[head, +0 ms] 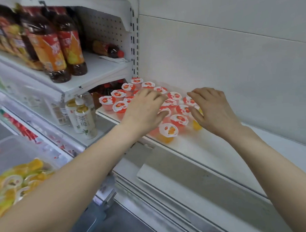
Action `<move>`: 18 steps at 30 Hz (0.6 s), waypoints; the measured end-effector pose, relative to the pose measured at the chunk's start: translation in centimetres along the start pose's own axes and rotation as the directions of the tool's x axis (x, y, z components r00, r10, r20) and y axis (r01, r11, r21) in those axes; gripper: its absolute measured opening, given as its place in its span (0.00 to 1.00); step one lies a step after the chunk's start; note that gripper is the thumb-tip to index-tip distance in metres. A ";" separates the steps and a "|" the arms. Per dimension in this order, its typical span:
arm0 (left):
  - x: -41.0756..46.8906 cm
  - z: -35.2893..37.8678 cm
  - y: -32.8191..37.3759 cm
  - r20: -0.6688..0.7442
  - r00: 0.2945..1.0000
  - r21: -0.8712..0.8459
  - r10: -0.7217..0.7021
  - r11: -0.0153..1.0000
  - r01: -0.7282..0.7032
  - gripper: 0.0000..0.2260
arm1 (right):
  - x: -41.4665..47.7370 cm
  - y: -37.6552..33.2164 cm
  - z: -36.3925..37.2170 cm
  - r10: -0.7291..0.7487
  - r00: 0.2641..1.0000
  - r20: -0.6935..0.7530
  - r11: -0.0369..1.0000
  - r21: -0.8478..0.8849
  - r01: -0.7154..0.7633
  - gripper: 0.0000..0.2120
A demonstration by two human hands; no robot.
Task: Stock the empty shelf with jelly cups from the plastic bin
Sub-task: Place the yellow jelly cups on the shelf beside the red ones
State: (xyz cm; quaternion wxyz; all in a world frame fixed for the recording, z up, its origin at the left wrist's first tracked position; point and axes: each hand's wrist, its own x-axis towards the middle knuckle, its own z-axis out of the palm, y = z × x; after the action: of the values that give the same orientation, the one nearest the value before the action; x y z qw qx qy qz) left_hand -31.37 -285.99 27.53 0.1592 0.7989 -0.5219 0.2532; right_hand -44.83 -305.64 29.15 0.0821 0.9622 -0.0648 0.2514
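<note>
Head view looks down along a white store shelf that runs from the middle of the frame to the right edge, with both bare forearms reaching in from the bottom. A cluster of red jelly cups stands upright at the shelf's left end, packed closely in rows back toward the wall. At the front edge of the cluster sits an orange jelly cup, touching the red ones behind it. The left hand lies palm down over the middle of the cluster, fingers stretched forward and slightly spread, its thumb resting against a red cup's lid. The right hand hovers just right of the cluster with loosely bent fingers; its thumb touches a second orange cup that is mostly hidden under the palm, and I cannot tell whether the fingers actually grip it. In the lower left of the frame is the clear plastic bin, with many yellow-orange jelly cups piled inside. In the upper left, brown tea bottles stand on a higher shelf, and pale drink bottles stand below them, just left of the jelly cups.
</note>
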 end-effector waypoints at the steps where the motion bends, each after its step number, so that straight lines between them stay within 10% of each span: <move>1: -1.2 -0.7 -1.4 -0.015 1.000 0.016 0.002 1.000 -0.002 0.21 | 0.4 -1.6 -0.1 -0.020 1.000 0.000 1.000 0.003 0.020 0.23; 18: -31.9 -10.9 -23.6 0.031 0.874 0.216 -0.485 0.857 0.468 0.17 | 3.9 -34.8 8.3 -0.417 0.907 -0.060 0.875 0.244 0.419 0.21</move>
State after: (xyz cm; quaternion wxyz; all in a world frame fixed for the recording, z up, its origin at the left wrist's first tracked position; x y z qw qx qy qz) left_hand -22.80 -246.68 18.52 0.1130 0.9250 -0.2860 0.2234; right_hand -31.78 -273.55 19.60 0.0122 0.9552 0.1770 0.2367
